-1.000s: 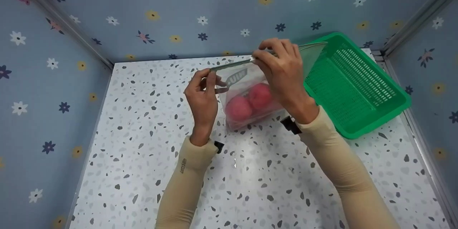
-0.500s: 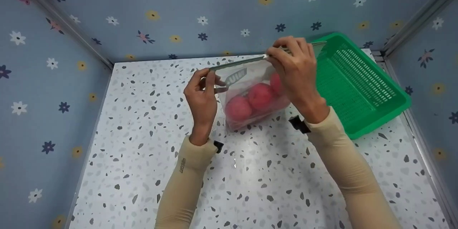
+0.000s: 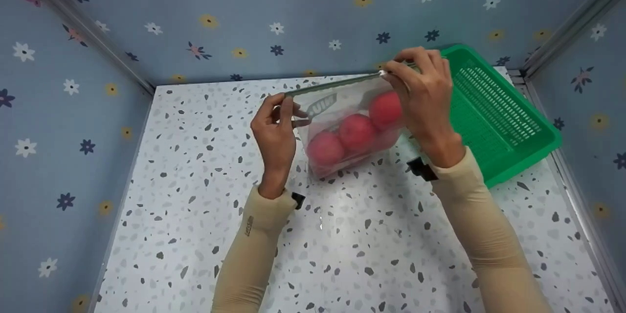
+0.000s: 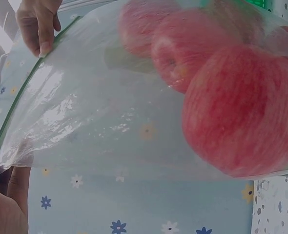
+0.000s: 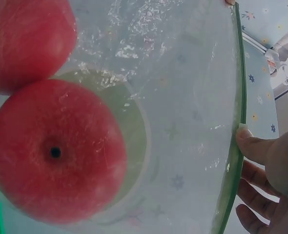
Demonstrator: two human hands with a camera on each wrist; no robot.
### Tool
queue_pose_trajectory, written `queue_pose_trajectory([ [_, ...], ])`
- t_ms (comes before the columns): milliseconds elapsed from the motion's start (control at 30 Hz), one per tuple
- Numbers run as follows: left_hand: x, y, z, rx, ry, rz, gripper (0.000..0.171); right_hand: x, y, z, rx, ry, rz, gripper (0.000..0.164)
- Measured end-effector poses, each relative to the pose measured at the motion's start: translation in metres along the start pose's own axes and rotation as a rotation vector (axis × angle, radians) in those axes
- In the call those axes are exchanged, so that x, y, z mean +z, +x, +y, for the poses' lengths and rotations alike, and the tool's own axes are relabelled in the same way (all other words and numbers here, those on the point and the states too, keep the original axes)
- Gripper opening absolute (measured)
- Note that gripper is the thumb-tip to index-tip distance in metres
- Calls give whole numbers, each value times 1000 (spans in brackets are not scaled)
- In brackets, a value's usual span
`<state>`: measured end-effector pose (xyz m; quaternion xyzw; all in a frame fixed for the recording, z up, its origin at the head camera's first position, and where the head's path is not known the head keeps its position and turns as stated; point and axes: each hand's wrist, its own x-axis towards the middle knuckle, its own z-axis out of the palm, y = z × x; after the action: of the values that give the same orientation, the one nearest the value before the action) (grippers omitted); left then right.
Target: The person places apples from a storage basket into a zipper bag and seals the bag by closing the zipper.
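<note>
A clear plastic zip bag (image 3: pixel 320 112) with a green seal strip (image 5: pixel 242 73) along its top stands in the middle of the head view, tilted up to the right. Several red apples (image 3: pixel 357 133) lie in its bottom; one large apple (image 4: pixel 244 112) fills the right of the left wrist view. My left hand (image 3: pixel 275 132) pinches the left end of the strip between thumb and fingers. Near the strip's right end, my right hand (image 3: pixel 428 93) pinches it, thumb on the near side and curled fingers behind. That hand hides the bag's right top corner.
A green perforated plastic basket (image 3: pixel 518 159) stands at the right, behind and beside my right forearm. The speckled white tabletop (image 3: pixel 195 195) ends at a blue flowered back wall (image 3: pixel 293 10), with side panels left and right.
My right hand has slid rightward along the seal strip, uncovering more of the bag and the apple at its right. The left hand stays at the strip's left end.
</note>
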<state>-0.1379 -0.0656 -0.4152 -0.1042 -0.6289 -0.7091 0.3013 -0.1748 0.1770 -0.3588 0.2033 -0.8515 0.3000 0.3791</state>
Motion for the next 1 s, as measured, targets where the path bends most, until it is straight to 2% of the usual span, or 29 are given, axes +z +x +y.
queue_pose_trajectory([
  [367,-1,1,0,16,4,-7,14,-12,-2,13,30,-27,6,17],
  [633,-2,1,-1,-6,15,1,14,-23,-5,24,52,-58,5,19],
  [1000,-2,1,0,-43,-15,14,15,-34,-8,33,103,-57,1,20],
])
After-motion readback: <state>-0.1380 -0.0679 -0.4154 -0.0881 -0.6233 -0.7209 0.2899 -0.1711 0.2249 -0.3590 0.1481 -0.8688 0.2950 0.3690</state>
